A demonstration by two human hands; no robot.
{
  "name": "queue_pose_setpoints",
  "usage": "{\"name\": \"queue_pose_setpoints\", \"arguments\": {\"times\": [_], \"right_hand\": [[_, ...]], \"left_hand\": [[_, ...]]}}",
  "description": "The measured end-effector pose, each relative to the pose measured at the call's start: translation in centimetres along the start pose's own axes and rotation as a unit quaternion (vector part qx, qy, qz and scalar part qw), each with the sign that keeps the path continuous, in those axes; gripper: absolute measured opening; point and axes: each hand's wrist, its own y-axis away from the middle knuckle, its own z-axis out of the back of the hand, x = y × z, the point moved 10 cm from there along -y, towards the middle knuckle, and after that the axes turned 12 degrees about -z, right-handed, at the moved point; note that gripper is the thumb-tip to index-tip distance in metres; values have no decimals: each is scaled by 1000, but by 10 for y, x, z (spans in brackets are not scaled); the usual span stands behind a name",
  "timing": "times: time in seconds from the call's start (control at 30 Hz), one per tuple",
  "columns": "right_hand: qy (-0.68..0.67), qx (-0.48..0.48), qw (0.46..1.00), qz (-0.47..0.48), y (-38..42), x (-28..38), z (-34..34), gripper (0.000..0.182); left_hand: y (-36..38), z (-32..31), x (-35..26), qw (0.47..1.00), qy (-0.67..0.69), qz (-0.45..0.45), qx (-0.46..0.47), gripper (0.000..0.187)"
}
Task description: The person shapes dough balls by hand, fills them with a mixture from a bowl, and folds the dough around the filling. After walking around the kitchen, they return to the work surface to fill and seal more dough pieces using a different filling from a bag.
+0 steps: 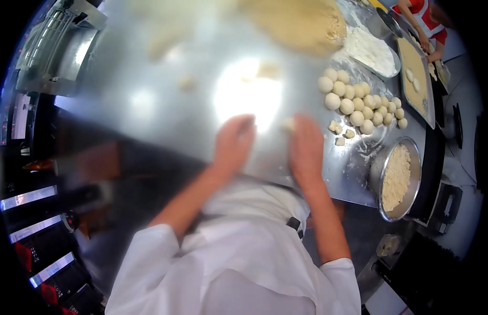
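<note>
My left hand (234,142) is over the near edge of the steel table (165,105), fingers curled inward and blurred. Whether anything lies within them does not show. To its right, my right hand (307,144) has its fingers bent around a small pale piece of dough (290,125), which peeks out on the inner side. Round dough balls (358,105) sit in a cluster to the right of that hand. Several small cut dough bits (340,141) lie just below the cluster. A large slab of yellowish dough (296,23) rests at the far side.
A steel bowl of crumbly mixture (396,181) stands at the right edge. Beyond the balls are a tray of white flour (371,50) and a baking tray (414,79) with flat pieces. A roller machine (57,47) is far left. Another person's hands (430,50) work at upper right.
</note>
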Motion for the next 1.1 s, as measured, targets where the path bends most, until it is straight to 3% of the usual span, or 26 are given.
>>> {"name": "queue_pose_setpoints", "arguments": {"times": [0.07, 0.2, 0.3, 0.4, 0.53, 0.57, 0.67, 0.7, 0.8, 0.83, 0.9, 0.97, 1.03, 1.1], "right_hand": [[111, 16, 993, 38, 7, 7, -7, 55], [-82, 164, 975, -127, -27, -16, -16, 63], [-68, 20, 997, -35, -60, 16, -6, 65], [103, 95, 990, -6, -60, 15, -65, 67], [103, 50, 992, -47, -79, -2, -66, 69], [106, 95, 986, -80, -85, -9, -71, 66], [98, 119, 987, -38, -87, -28, -85, 55], [-68, 107, 992, 11, -91, -22, -63, 40], [-39, 108, 992, -49, -58, -32, -28, 29], [11, -1, 999, 41, -45, -9, -8, 28], [-72, 34, 996, -25, -34, -18, -15, 27], [-281, 139, 933, -178, -24, -16, -10, 22], [-329, 156, 916, -169, -16, -11, -4, 23], [-374, 168, 895, -175, -4, -5, 9, 29]], "left_hand": [[-1, 13, 15, 998, -32, -60, -17, 17], [-1, 21, 3, 994, -44, -101, -15, 15], [-4, 16, -7, 990, -60, -128, -30, 15], [-5, 16, -17, 987, -76, -142, -22, 16], [2, 14, -13, 985, -88, -145, -6, 17], [-3, 13, -12, 984, -90, -151, -3, 17], [-2, 11, -2, 993, -35, -109, 12, 17], [0, 11, 7, 998, 2, -62, 16, 17], [16, 7, 22, 992, 103, 66, 23, 21], [15, 3, 21, 988, 129, 83, 31, 23], [13, -15, 21, 974, 167, 146, 52, 36], [11, -34, 13, 961, 218, 158, 56, 42], [12, -66, 5, 924, 326, 180, 82, 49], [21, -99, -17, 842, 437, 276, 150, 48]]}}
